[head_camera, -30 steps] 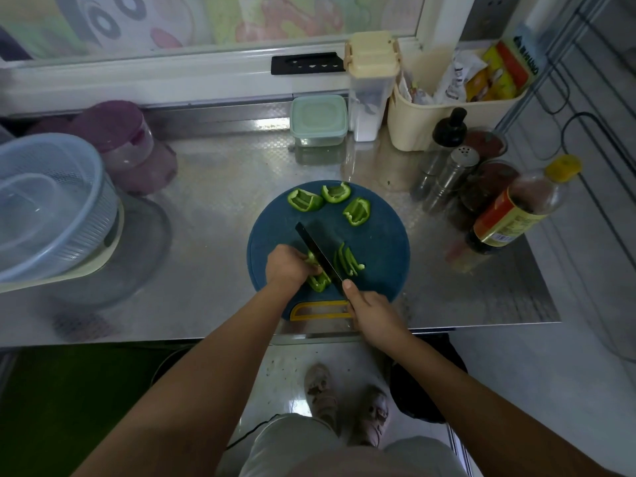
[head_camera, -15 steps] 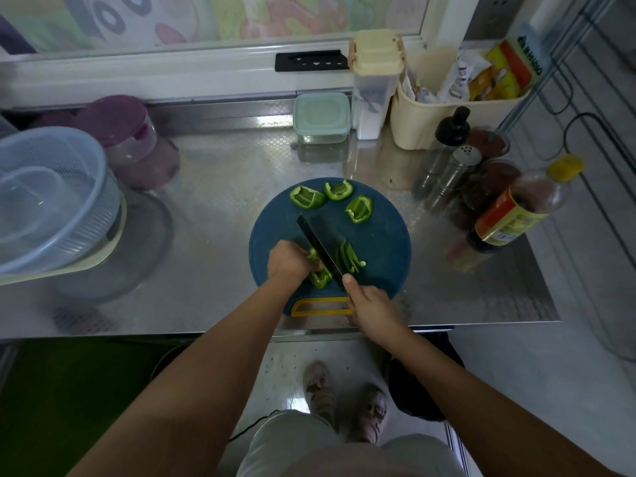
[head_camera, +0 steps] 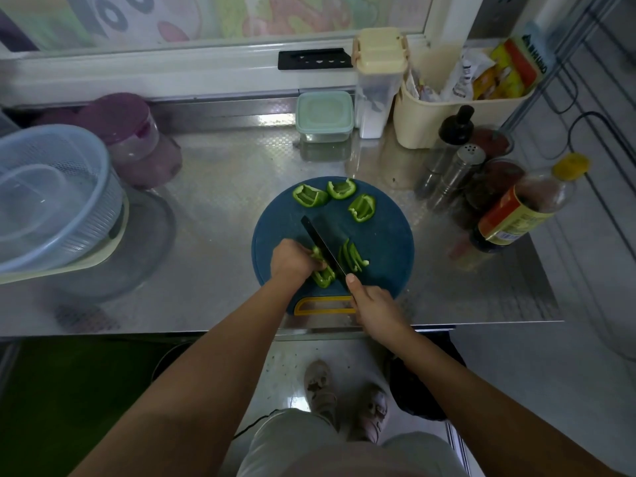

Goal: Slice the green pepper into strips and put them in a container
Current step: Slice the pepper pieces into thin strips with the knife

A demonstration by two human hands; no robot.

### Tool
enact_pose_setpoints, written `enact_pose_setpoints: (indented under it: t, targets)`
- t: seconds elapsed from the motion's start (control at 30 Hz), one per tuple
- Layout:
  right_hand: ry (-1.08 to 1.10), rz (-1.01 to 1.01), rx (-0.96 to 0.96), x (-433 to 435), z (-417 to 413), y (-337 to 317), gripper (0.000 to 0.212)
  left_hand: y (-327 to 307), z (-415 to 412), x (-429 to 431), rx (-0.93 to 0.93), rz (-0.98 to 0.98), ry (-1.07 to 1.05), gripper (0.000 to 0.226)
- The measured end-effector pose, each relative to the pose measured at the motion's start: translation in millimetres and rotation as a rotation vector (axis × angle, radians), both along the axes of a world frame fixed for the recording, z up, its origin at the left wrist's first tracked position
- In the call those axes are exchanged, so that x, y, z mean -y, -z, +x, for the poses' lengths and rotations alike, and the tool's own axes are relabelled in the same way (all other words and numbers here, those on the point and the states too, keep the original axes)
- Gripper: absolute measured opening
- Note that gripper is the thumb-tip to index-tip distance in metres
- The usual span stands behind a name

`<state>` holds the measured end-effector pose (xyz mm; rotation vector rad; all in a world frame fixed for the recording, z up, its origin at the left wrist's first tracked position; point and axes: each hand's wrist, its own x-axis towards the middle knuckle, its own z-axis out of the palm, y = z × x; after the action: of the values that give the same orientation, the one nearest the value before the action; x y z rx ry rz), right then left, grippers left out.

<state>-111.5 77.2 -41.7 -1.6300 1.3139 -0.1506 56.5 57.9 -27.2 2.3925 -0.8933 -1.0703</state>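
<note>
left hand (head_camera: pixel 295 261) pinning a green pepper piece (head_camera: pixel 322 273) on the round blue cutting board (head_camera: pixel 385 249), right hand (head_camera: pixel 373 302) gripping the black knife (head_camera: pixel 323 247), cut strips (head_camera: pixel 352 258) just beside the blade

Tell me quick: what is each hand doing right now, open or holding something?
The left hand is closed, fingers curled on the green pepper piece on the round dark blue cutting board.
The right hand is closed, gripping the black-bladed knife.

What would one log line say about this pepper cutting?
step: slicing | left hand: holds pepper piece | right hand: grips knife | cut strips: right of knife | uncut pieces: three at far edge of cutting board
</note>
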Motion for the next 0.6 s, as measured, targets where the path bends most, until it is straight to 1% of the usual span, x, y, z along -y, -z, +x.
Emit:
enact_pose_setpoints:
  t: [0.27, 0.43, 0.6]
  targets:
    - [0.000, -0.004, 0.009, -4.9, -4.5, 4.9, 0.059, -0.2, 1.5, 1.7, 0.001, 0.017, -0.006, 0.033]
    - [0.050, 0.006, 0.083, -11.2, -9.4, 16.0, 0.061, 0.0, 1.8, 2.4, -0.006, 0.029, -0.008, 0.038]
    - [0.069, 0.046, 0.109, -13.0, -7.8, 19.7, 0.063, -0.3, 2.3, 3.6, -0.012, 0.039, -0.016, 0.035]
